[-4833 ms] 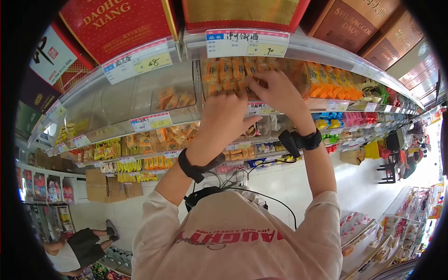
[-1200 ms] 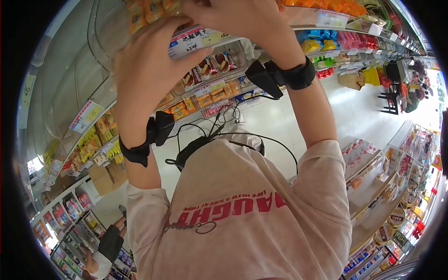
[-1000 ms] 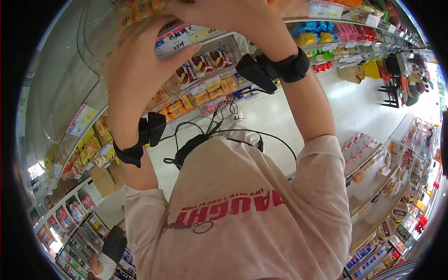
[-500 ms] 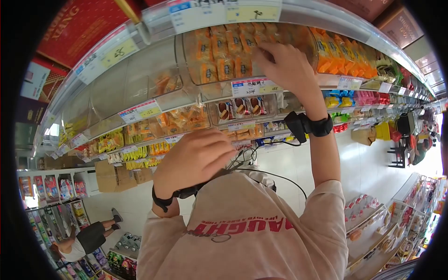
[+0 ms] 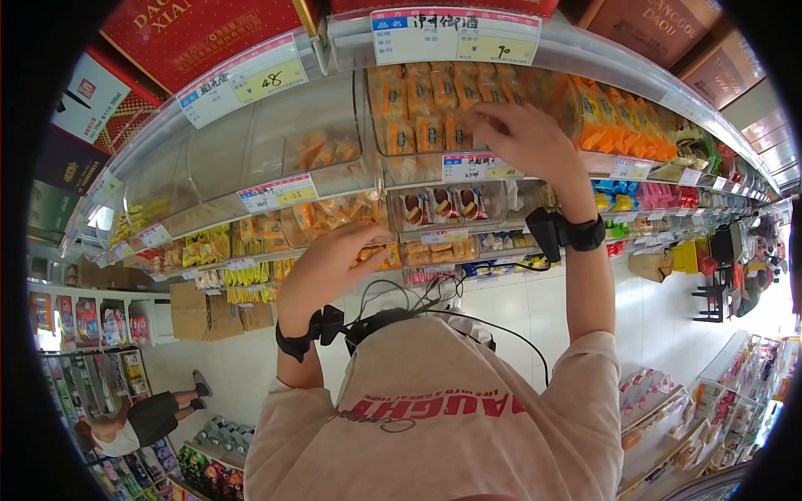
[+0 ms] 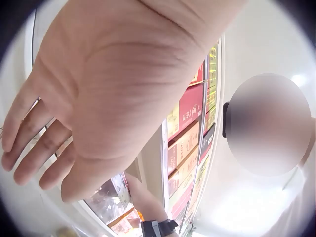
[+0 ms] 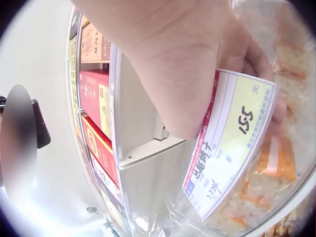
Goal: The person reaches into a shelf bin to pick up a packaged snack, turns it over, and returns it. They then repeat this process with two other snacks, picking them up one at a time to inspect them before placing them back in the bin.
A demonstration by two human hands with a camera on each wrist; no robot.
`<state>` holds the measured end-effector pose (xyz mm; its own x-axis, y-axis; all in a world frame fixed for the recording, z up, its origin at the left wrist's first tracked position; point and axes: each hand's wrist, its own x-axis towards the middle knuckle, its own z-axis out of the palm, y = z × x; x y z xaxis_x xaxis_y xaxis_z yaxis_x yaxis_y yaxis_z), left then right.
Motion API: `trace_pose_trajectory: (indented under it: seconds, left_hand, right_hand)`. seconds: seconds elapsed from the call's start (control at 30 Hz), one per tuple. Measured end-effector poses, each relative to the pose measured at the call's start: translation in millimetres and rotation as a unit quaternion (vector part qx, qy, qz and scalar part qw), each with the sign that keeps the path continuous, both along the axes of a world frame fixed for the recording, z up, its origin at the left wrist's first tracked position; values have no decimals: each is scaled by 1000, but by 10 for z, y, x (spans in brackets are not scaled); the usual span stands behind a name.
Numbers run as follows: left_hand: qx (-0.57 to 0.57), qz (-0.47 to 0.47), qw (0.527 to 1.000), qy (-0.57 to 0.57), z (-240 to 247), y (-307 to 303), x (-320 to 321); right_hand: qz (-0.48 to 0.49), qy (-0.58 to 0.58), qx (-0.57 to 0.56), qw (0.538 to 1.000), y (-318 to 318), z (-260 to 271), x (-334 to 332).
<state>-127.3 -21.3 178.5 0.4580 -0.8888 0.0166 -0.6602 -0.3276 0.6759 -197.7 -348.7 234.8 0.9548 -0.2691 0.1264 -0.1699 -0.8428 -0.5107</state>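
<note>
My right hand (image 5: 535, 146) reaches into a clear plastic bin (image 5: 373, 117) on the upper shelf, its bent fingertips at rows of orange-and-clear wrapped snack packets (image 5: 430, 96). In the right wrist view its fingers curl behind a price tag (image 7: 232, 143), close over an orange packet (image 7: 279, 160); I cannot tell whether they pinch one. My left hand (image 5: 330, 267) hovers before the lower shelves, near loosely piled orange packets (image 5: 322, 215). The left wrist view shows its bare palm (image 6: 118, 94) and extended fingers, holding nothing.
Red gift boxes (image 5: 196, 46) stand above the bins. Chocolate-coloured snack packs (image 5: 443, 204) sit in a lower bin, with yellow packets (image 5: 205, 245) to the left. Black cables (image 5: 418, 296) run from the waist. Another person (image 5: 142, 422) is at lower left.
Both hands were at the upper bin; the left has withdrawn toward the body, then moved slightly up to the lower shelves, fingers straightening. The right stays at the packets. The head view has shifted.
</note>
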Motion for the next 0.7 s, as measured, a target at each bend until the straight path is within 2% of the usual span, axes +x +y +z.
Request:
trace_pose_trajectory:
  seconds: [0.23, 0.33, 0.53, 0.63, 0.7]
  left_hand:
    - [21, -12, 999, -30, -7, -82, -46]
    - [16, -21, 1000, -2, 138, -142, -100]
    - [-3, -25, 999, -43, -71, -119, -56]
    - [94, -17, 995, -37, -18, -87, -48]
    - [69, -34, 997, -3, 192, -158, -101]
  right_hand:
    - [-6, -11, 2, 1000, -8, -7, -3]
    - [-9, -16, 2, 1000, -18, -14, 8]
    - [-12, -19, -6, 1000, -25, -24, 7]
    - [-10, -23, -4, 1000, -38, -35, 11]
    - [-11, -21, -6, 1000, -51, -43, 25]
